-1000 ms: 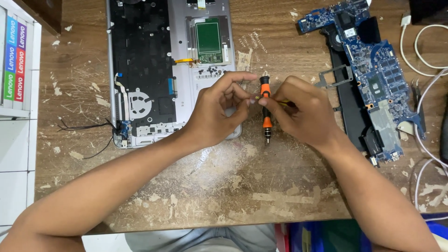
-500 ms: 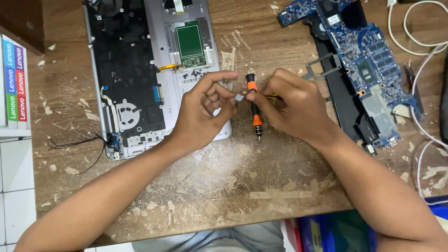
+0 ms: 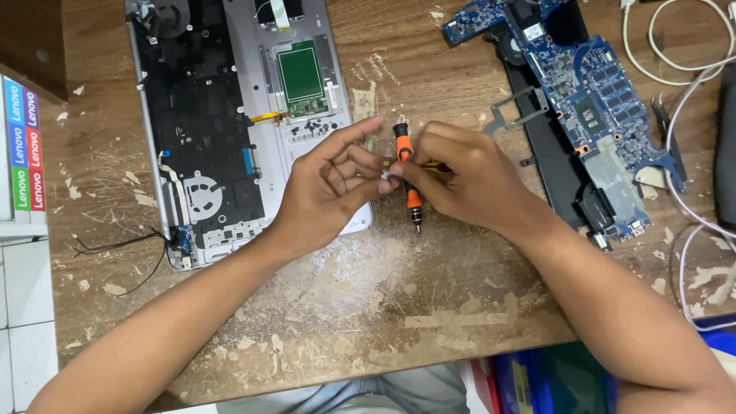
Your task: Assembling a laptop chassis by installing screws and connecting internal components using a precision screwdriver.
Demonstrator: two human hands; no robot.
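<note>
Together, fingers (image 3: pixel 387 182) pinched around screwdriver (image 3: pixel 407 173).

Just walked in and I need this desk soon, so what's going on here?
A person is at work over a worn wooden desk. The right hand holds an orange and black screwdriver, tip toward the person, while the left hand pinches something small against it. An opened laptop shell lies under the left hand, and a blue circuit board lies to the right, beside white cables.
</note>
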